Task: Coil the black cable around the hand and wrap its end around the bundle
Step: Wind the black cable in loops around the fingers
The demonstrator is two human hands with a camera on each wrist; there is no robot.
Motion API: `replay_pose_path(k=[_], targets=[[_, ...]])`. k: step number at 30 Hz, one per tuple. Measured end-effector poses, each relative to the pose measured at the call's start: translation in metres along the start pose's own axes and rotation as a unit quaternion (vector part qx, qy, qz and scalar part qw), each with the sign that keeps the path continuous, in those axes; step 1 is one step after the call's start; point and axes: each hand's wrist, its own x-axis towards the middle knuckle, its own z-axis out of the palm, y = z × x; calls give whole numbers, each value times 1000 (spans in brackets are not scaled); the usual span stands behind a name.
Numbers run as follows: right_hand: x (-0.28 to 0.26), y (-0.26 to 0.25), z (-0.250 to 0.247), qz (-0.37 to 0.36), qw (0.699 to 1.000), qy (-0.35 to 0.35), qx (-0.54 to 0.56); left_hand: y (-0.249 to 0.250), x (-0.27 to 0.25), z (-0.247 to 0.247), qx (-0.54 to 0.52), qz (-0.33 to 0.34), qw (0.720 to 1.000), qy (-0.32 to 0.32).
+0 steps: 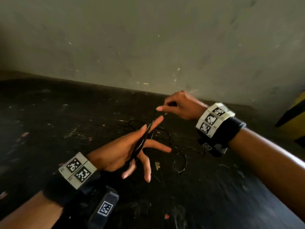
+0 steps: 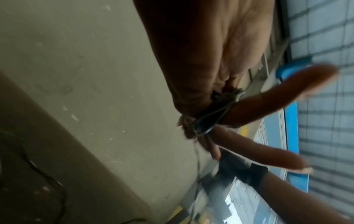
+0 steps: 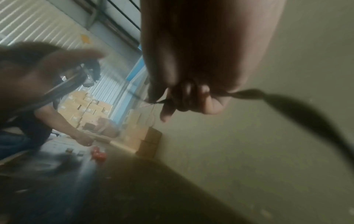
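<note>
A thin black cable [image 1: 142, 142] is wound in several turns round my left hand [image 1: 118, 151], running between thumb and index finger and across the palm. That hand's fingers are straight and spread; the left wrist view shows the turns [image 2: 206, 119] bunched at the finger bases. Up and to the right, my right hand [image 1: 178, 104] pinches the cable's free part, index finger pointing left. The right wrist view shows the thin strand [image 3: 153, 101] in those curled fingers [image 3: 184, 98]. Loose cable loops [image 1: 180, 162] lie on the table below the hands.
The dark, scratched table [image 1: 66, 129] meets a grey wall [image 1: 148, 38] close behind the hands. A yellow and black object [image 1: 295, 116] stands at the right edge. In the right wrist view, another person [image 3: 57, 118] bends near stacked cardboard boxes [image 3: 91, 106].
</note>
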Motion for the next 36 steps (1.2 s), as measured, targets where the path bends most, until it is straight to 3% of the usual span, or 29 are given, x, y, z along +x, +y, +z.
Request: replay_pose_path(k=[5,8,10,12,18,23,25,28,32,36], targets=[[-13,-28,65,42,988,-7,151,31,11,-20,-100,135,982,83],[-21,-63,87,96,962,-125,224,43,21,-38,-115,188,962,160],[-24,-81,94,104,951,-201,209,47,25,-48,-82,206,953,207],[-24,-90,94,94,954,-226,174,44,27,-55,-43,203,949,239],[-21,-102,58,8,984,-173,38,15,26,-68,80,112,944,301],[-7,-93,-5,-8,967,-240,-86,-13,13,-49,178,10,959,221],[1,-88,-23,-12,962,-262,-73,-13,9,-36,194,-6,959,205],[10,-81,-38,-11,969,-238,-60,-10,11,-27,234,-42,952,191],[16,-67,-56,58,965,-258,0,-10,7,-28,235,-76,954,168],[17,-49,-51,75,965,-239,76,0,4,-32,169,-117,976,68]])
